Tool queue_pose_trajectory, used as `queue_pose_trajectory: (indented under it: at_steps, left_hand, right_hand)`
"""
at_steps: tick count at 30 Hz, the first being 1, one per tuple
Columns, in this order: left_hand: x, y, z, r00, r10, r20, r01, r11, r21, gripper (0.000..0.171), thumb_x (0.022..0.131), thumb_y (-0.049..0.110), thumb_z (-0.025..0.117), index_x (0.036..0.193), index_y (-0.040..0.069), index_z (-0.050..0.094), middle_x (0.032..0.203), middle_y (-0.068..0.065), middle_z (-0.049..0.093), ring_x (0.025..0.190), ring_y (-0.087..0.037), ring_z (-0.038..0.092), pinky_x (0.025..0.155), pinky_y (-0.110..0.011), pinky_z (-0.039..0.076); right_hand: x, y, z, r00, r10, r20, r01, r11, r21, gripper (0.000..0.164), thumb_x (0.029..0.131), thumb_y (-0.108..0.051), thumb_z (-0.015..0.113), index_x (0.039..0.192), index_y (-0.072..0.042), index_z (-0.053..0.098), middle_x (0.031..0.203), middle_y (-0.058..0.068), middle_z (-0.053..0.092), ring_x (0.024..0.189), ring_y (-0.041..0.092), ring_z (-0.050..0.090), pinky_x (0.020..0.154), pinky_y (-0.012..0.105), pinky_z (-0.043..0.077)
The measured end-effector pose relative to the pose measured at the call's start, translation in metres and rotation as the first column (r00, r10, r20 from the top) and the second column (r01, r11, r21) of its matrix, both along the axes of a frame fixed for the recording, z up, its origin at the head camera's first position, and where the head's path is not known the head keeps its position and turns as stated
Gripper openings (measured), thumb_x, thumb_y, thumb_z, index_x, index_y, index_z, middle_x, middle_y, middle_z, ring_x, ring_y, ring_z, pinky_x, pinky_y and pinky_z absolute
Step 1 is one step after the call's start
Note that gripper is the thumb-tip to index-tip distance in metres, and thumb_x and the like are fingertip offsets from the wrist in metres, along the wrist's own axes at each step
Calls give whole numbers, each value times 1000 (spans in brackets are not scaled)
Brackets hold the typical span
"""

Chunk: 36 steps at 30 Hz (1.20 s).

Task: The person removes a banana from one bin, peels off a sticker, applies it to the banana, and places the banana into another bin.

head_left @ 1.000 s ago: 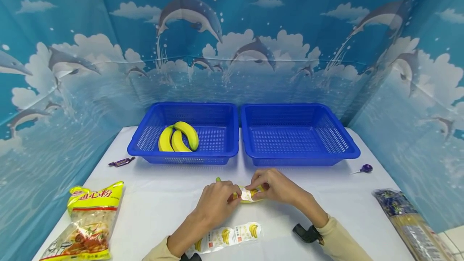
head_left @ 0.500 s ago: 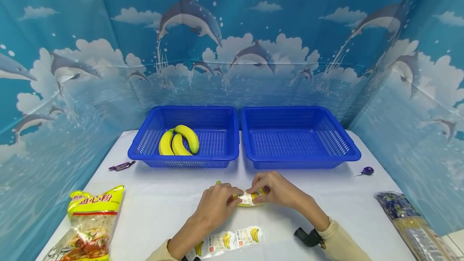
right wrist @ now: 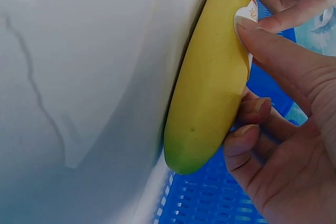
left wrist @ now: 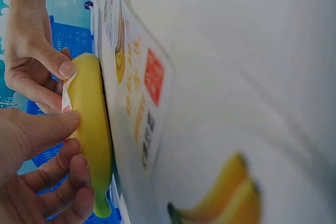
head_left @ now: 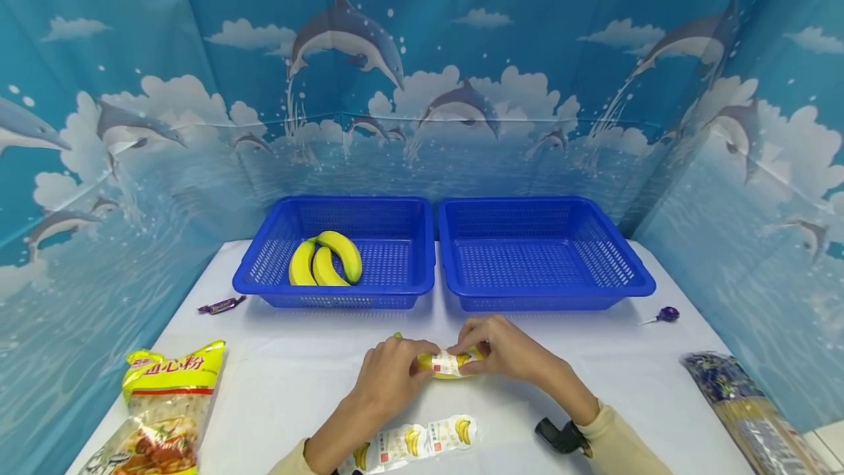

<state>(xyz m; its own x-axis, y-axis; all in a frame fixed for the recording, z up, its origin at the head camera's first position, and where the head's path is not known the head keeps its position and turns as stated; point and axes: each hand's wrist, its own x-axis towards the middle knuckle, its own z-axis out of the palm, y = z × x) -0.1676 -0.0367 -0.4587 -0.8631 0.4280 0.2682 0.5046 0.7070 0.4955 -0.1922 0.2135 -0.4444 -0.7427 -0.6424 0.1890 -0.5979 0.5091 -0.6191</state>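
Observation:
A yellow banana with green ends (right wrist: 205,82) lies on the white table between the two hands. Across its upper side is a white label printed with bananas (head_left: 445,364); in the left wrist view one edge of it stands slightly off the peel. The left hand (head_left: 389,371) holds the banana's stem half, thumb at the label's edge and fingers on the far side. At the other half, the right hand (head_left: 506,349) grips the banana, its thumb pressing the label and fingers behind. Nearer the person lies a strip of similar labels (head_left: 414,441), partly covered by the left forearm.
Behind the hands stand two blue baskets, the left one (head_left: 369,290) with several bananas (head_left: 324,259), the right one (head_left: 547,292) without contents. A wrapped candy (head_left: 222,305) and noodle bag (head_left: 173,402) lie left; a lollipop (head_left: 667,314) and long packet (head_left: 745,405) lie right.
The head view has shifted slightly, so everything sits a little lower. Both hands stay on the banana; slightly more of the peel and label shows beside the left thumb.

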Motion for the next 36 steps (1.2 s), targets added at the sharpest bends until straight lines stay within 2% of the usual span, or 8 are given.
queue_pose_trajectory:
  at_steps: [8, 11, 13, 15, 22, 29, 33, 36]
  left_hand:
    - [-1, -3, 0, 1000, 18, 13, -17, 1000, -20, 30, 87, 19, 92, 116, 23, 84, 64, 15, 51, 60, -3, 45, 50, -24, 39]
    - [-1, -3, 0, 1000, 23, 17, -23, 999, -26, 31, 87, 20, 92, 116, 24, 84, 64, 15, 50, 60, -4, 45, 50, -25, 39]
    - [-1, -4, 1, 999, 27, 19, -27, 999, -30, 32, 86, 20, 92, 117, 23, 84, 64, 15, 51, 60, -4, 46, 50, -25, 39]
    - [0, -4, 0, 999, 30, 24, -29, 999, -33, 33, 86, 20, 92, 117, 23, 84, 64, 14, 51, 59, -4, 46, 50, -25, 39]
    - [-1, -4, 0, 999, 26, 21, -25, 999, -44, 34, 86, 21, 93, 118, 22, 83, 65, 14, 51, 62, -4, 46, 52, -25, 40]
    - [-1, -5, 5, 998, -26, 58, 27, 999, -25, 36, 87, 22, 93, 120, 18, 81, 68, 13, 55, 65, -4, 48, 55, -24, 42]
    - [0, -6, 13, 994, -80, 80, 74, 995, 70, 32, 90, 22, 90, 119, 12, 81, 71, 12, 62, 64, -2, 53, 57, -23, 47]
    - [-1, -5, 22, 990, -115, 76, 99, 977, 189, 26, 92, 17, 87, 115, 6, 80, 75, 8, 69, 66, -3, 61, 62, -24, 55]
  right_hand:
    - [0, 0, 0, 1000, -18, -12, 19, 999, 31, 30, 82, -6, 94, 111, -11, 86, 94, -5, 73, 70, 1, 52, 59, 21, 50]
    - [0, 0, 0, 998, -34, -60, 38, 997, 66, 30, 82, -11, 95, 110, -13, 86, 96, -8, 75, 83, 4, 62, 83, 36, 61]
    - [0, 1, -1, 994, -44, -96, 53, 994, 91, 30, 81, -14, 96, 109, -14, 86, 98, -10, 76, 93, 6, 65, 102, 49, 57]
    - [0, 1, -2, 992, -44, -121, 57, 993, 102, 30, 80, -18, 96, 108, -15, 86, 98, -11, 76, 98, 8, 67, 111, 58, 50]
    - [-4, 4, -3, 1000, -1, -26, 2, 999, 37, 27, 83, -15, 95, 107, -12, 85, 101, -6, 79, 94, 8, 70, 89, 37, 62]
    - [-6, 6, -2, 1000, 15, 10, -15, 999, 42, 32, 85, -12, 93, 115, -9, 83, 109, -1, 81, 99, 11, 74, 90, 36, 64]
    - [-5, 8, 0, 1000, 15, 15, -15, 999, 51, 35, 85, -10, 93, 118, -7, 82, 113, 2, 81, 104, 17, 76, 94, 39, 63]
    - [-4, 11, 2, 1000, 11, 19, -12, 998, 61, 34, 85, -9, 92, 117, -7, 82, 114, 2, 81, 107, 21, 76, 96, 42, 63]
